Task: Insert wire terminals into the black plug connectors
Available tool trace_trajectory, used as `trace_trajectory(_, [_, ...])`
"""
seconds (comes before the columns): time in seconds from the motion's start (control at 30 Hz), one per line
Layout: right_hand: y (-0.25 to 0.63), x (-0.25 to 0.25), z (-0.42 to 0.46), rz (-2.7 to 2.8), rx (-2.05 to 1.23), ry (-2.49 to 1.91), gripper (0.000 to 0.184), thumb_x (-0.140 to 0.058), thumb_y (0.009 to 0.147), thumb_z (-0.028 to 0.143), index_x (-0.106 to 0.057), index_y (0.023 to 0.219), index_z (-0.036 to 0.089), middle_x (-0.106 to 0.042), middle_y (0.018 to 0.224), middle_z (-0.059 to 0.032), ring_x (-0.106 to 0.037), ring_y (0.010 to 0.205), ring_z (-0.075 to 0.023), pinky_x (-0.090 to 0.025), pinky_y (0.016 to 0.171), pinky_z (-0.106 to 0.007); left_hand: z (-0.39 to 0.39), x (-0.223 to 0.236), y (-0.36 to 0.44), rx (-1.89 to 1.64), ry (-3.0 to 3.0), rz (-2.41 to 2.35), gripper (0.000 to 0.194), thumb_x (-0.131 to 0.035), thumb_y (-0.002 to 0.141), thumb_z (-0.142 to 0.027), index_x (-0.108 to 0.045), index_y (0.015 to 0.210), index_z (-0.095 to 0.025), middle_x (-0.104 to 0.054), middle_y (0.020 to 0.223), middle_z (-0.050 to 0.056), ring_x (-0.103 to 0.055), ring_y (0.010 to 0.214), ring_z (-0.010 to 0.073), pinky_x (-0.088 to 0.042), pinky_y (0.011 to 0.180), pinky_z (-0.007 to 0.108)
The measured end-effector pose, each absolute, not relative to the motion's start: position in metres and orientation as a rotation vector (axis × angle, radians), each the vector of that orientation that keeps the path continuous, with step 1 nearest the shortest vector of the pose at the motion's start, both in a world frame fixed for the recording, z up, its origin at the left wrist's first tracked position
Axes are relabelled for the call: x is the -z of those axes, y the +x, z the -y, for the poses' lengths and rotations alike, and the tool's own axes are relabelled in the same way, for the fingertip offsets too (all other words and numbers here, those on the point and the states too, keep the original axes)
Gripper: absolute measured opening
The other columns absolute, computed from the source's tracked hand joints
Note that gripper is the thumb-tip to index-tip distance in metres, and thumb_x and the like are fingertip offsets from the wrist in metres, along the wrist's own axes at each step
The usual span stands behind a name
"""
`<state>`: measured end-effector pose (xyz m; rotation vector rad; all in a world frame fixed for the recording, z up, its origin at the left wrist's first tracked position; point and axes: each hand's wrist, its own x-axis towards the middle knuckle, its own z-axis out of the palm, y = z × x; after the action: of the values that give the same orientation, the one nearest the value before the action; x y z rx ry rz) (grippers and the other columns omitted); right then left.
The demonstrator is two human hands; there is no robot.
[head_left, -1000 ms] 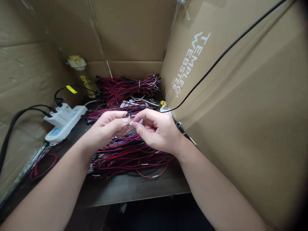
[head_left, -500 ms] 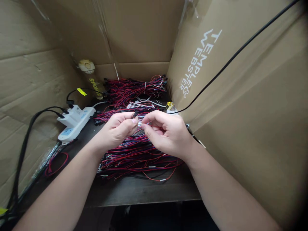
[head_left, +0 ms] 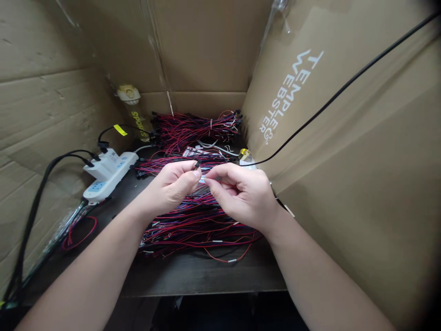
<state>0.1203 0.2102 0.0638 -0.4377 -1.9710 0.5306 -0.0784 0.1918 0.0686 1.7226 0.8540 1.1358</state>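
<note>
My left hand point(head_left: 177, 186) is closed in a pinch, thumb over the bent fingers, on a small black connector point(head_left: 197, 164) that pokes up past the fingertips. Just to its right, my right hand point(head_left: 243, 193) pinches with thumb and forefinger, the other fingers curled in. A tiny whitish piece point(head_left: 202, 179) shows between the two sets of fingertips, too small to name. Both hands hover close together above a wide spread of red, black and blue wires point(head_left: 203, 227). Another row of wires with black connector ends point(head_left: 143, 170) lies partly behind my left hand.
A tied wire bundle point(head_left: 189, 131) lies at the back, by a bottle point(head_left: 132, 103). On the left is a white power strip point(head_left: 120, 170) with plugs. Cardboard walls point(head_left: 327, 151) enclose the table point(head_left: 206, 278); a black cable point(head_left: 327, 108) crosses the right side.
Both hands keep their pinches and sit almost in the same place, slightly to the right in view. The whole scene has shifted a little with the camera.
</note>
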Motion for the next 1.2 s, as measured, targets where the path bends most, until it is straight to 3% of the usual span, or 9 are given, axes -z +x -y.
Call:
trace_trajectory(0.17, [0.1185,-0.0611,-0.2097,1.93,-0.604,-0.44,0.008,-0.066,0.095,0.021,-0.07,0.094,0.014,-0.048,0.059,0.0069,-0.037,0.049,-0.0056,-0.035,0.048,-0.022,-0.1912,-0.0708,-0.078,-1.141,1.751,-0.843,0.036,-0.054,0.102,-0.033,-0.045,0.07,-0.018,-0.035,0.061,-0.005,-0.028,0.053,0.0083,-0.024,0.047,0.023])
trace_trajectory(0.4, [0.1148,-0.0584,-0.2045,1.852,-0.653,-0.497,0.01,-0.065,0.096,0.022,-0.072,0.097,0.015,-0.058,0.064,0.0028,-0.04,0.049,-0.0064,-0.036,0.046,-0.022,-0.192,-0.0699,-0.0753,-1.175,1.695,-0.851,0.035,-0.056,0.099,-0.033,-0.045,0.069,-0.019,-0.035,0.058,-0.006,-0.029,0.051,0.0084,-0.026,0.047,0.023])
trace_trajectory(0.6, [0.1157,-0.0557,-0.2069,1.848,-0.671,-0.513,0.008,-0.066,0.095,0.019,-0.071,0.097,0.013,-0.046,0.057,0.0072,-0.035,0.047,-0.0051,-0.03,0.044,-0.021,-0.189,-0.0735,-0.0706,-1.229,1.696,-1.008,0.032,-0.058,0.094,-0.028,-0.05,0.064,-0.018,-0.041,0.054,-0.005,-0.034,0.049,0.0082,-0.029,0.047,0.023])
trace_trajectory(0.83, [0.1156,-0.0581,-0.2043,1.853,-0.666,-0.518,0.008,-0.067,0.095,0.018,-0.072,0.098,0.013,-0.046,0.058,0.0068,-0.036,0.047,-0.0053,-0.03,0.043,-0.022,-0.1847,-0.0729,-0.0727,-1.266,1.582,-0.965,0.025,-0.059,0.089,-0.025,-0.059,0.065,-0.016,-0.038,0.048,-0.006,-0.036,0.047,0.0088,-0.031,0.048,0.025])
trace_trajectory(0.97, [0.1153,-0.0581,-0.2037,1.84,-0.662,-0.549,0.008,-0.067,0.094,0.018,-0.073,0.098,0.014,-0.043,0.056,0.0072,-0.035,0.047,-0.0059,-0.031,0.043,-0.023,-0.186,-0.0707,-0.0736,-1.308,1.494,-0.913,0.025,-0.061,0.084,-0.018,-0.054,0.06,-0.017,-0.04,0.046,-0.006,-0.036,0.046,0.008,-0.031,0.049,0.025])
trace_trajectory(1.2, [0.1156,-0.0576,-0.2042,1.841,-0.66,-0.556,0.007,-0.068,0.092,0.016,-0.072,0.097,0.013,-0.041,0.054,0.0087,-0.034,0.045,-0.0047,-0.029,0.041,-0.021,-0.1886,-0.0726,-0.0731,-1.29,1.495,-0.924,0.028,-0.064,0.086,-0.021,-0.053,0.061,-0.017,-0.041,0.047,-0.006,-0.036,0.046,0.0073,-0.028,0.048,0.023])
